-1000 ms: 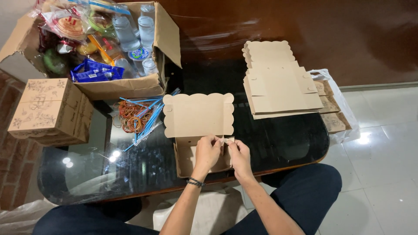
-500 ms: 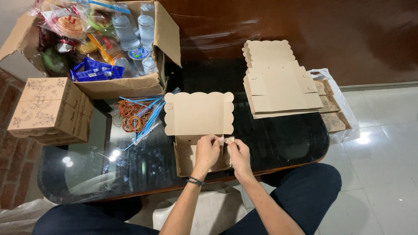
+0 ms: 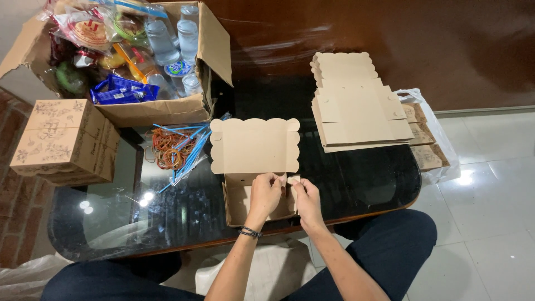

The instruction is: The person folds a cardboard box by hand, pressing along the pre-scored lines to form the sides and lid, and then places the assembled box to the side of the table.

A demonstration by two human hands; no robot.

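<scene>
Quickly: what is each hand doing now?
Left hand: shut on a tab of the cardboard box.
Right hand: pinching the same box's tab.

a dark glass table [image 3: 362, 184] holding an open carton of snacks and water bottles [image 3: 139, 61], rubber bands [image 3: 167, 147], blue straws [image 3: 189, 153] — and stacked flat cardboard blanks [image 3: 356, 106].

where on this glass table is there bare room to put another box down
Bare glass lies left of the half-folded box, below the rubber bands, and right of it, below the flat box stack. The far left is crowded by the open carton and printed boxes.
</scene>
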